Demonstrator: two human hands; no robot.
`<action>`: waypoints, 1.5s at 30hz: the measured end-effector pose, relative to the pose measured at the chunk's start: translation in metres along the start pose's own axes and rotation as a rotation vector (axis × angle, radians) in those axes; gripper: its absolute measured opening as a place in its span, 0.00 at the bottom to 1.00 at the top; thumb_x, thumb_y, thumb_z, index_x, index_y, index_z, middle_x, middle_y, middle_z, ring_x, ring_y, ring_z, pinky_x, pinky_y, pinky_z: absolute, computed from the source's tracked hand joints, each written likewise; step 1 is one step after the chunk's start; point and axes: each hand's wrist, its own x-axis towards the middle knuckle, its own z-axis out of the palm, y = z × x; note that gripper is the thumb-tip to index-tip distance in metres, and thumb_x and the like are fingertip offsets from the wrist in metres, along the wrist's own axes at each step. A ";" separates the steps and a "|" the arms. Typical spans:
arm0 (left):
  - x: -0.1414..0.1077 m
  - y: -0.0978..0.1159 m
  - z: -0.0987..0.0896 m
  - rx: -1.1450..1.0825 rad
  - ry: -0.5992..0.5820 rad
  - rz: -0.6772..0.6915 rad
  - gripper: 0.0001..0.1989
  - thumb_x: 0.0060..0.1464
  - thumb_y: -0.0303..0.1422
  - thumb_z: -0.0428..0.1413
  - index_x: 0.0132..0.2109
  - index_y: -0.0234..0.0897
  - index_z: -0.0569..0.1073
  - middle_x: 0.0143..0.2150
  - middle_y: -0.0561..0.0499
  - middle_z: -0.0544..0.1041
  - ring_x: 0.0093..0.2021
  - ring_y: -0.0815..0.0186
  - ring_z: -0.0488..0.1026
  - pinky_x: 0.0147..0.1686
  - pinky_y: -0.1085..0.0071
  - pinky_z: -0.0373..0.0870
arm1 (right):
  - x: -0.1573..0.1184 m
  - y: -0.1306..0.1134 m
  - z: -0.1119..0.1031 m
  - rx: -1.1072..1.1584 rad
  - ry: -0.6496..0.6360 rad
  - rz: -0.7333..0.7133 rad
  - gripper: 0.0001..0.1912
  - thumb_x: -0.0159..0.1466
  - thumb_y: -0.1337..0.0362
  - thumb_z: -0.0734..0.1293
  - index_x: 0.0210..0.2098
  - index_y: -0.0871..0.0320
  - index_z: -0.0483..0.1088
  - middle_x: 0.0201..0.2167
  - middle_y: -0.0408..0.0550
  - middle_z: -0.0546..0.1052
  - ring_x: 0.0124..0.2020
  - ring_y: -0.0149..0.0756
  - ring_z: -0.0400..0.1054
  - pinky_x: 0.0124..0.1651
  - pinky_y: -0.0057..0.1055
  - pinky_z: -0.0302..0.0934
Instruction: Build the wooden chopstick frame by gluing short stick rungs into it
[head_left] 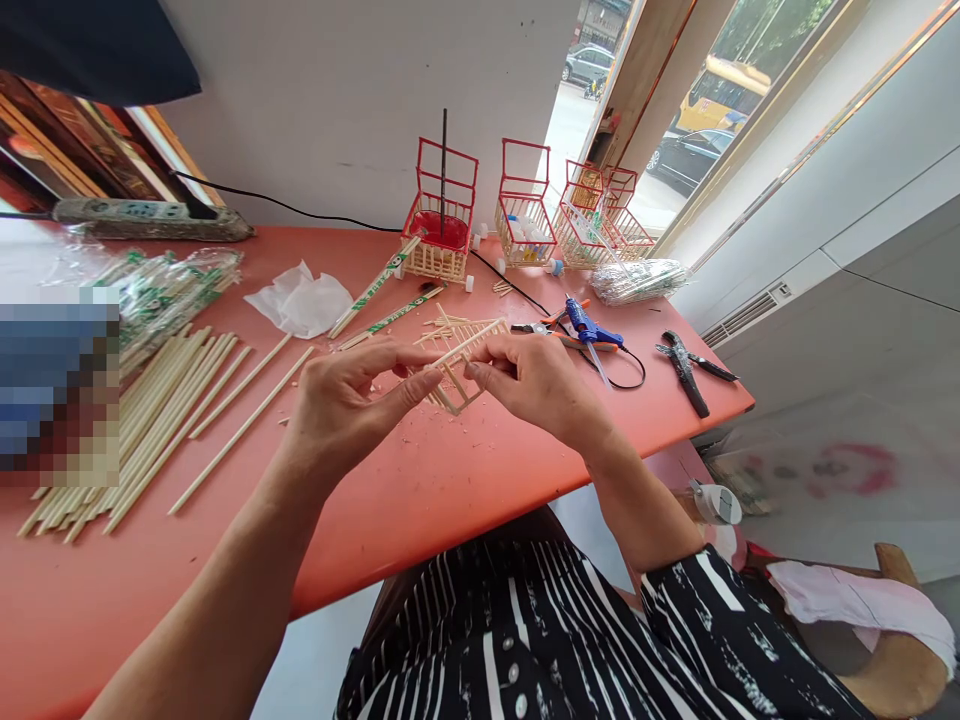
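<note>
Between my two hands is a small openwork frame of pale wooden sticks (pixel 454 398), above the red table. My left hand (pixel 360 395) pinches the near end of a pale stick (pixel 471 343) that lies slantwise over the frame. My right hand (pixel 529 380) is closed at the frame's right side, thumb and fingers against its sticks. Fingers hide part of the frame. Short stick pieces (pixel 446 322) lie just behind it, and small scraps dot the table around.
Long sticks (pixel 161 430) lie at left near white tissue (pixel 300 300). Red-topped stick baskets (pixel 442 225) stand at the back. A blue glue gun (pixel 592 328), pliers (pixel 684 370) and a wrapped bundle (pixel 641 281) lie right on the red table (pixel 390 500).
</note>
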 end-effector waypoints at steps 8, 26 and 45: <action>0.001 0.001 0.000 0.023 0.012 -0.001 0.09 0.56 0.42 0.67 0.41 0.43 0.87 0.39 0.48 0.87 0.42 0.58 0.82 0.45 0.60 0.77 | 0.000 0.001 0.001 0.020 -0.008 -0.007 0.09 0.70 0.67 0.67 0.34 0.60 0.78 0.22 0.37 0.65 0.26 0.28 0.54 0.33 0.29 0.47; 0.000 -0.002 -0.001 -0.014 -0.009 0.024 0.09 0.58 0.37 0.68 0.44 0.41 0.87 0.40 0.48 0.87 0.43 0.59 0.82 0.46 0.61 0.76 | -0.001 0.004 0.007 0.043 0.031 -0.017 0.08 0.70 0.68 0.69 0.35 0.62 0.78 0.23 0.36 0.66 0.25 0.26 0.55 0.33 0.27 0.49; -0.001 -0.004 -0.002 0.013 -0.008 0.039 0.10 0.59 0.37 0.68 0.47 0.41 0.87 0.42 0.47 0.87 0.43 0.60 0.82 0.44 0.62 0.76 | -0.007 0.001 0.006 -0.028 0.052 -0.035 0.06 0.72 0.68 0.70 0.39 0.61 0.81 0.23 0.37 0.67 0.26 0.26 0.55 0.34 0.27 0.49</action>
